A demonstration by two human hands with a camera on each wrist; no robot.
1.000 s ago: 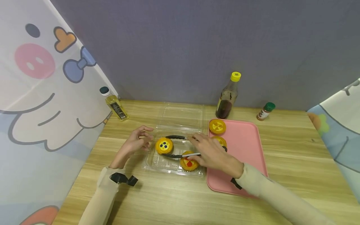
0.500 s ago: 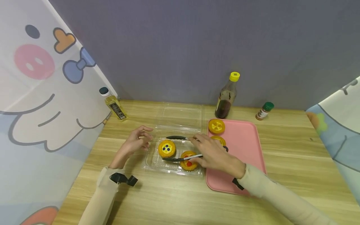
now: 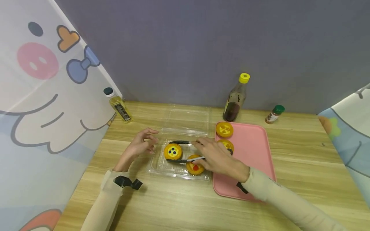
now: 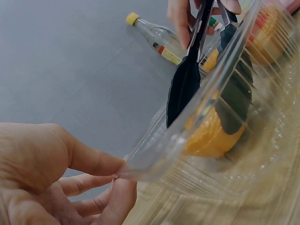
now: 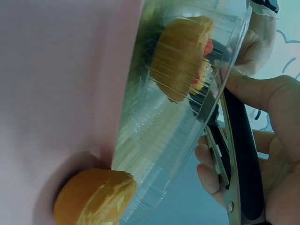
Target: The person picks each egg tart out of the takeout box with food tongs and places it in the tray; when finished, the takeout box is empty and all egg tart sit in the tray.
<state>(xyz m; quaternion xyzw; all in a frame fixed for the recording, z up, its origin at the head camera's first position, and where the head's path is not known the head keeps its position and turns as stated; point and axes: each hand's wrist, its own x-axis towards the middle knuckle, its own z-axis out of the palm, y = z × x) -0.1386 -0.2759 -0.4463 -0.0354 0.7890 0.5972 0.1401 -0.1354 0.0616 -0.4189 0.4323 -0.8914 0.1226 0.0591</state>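
Note:
My left hand point(image 3: 140, 144) pinches the left rim of a clear plastic container point(image 3: 162, 166) between thumb and fingers, as the left wrist view shows. With my right hand point(image 3: 212, 154) I grip metal tongs point(image 3: 196, 158) with black tips, held over the container. Their spread tips stand on either side of an egg tart with blueberries point(image 3: 172, 151); I cannot tell whether both touch it. A second egg tart, with red fruit point(image 3: 195, 167), sits in the container's right part, partly behind one tong arm. The container's lid point(image 3: 188, 118) lies folded back.
To the right is a pink tray point(image 3: 251, 150) bearing two yellow-topped tarts, one of them point(image 3: 224, 129) at its back left corner. Behind stand a dark sauce bottle point(image 3: 233, 106), a small green-capped jar point(image 3: 274, 115) and, at far left, an oil bottle point(image 3: 121, 109).
The blueberry egg tart has shifted slightly right within the container, between the tong tips. My left hand stays at the rim; my right hand with the tongs has barely moved.

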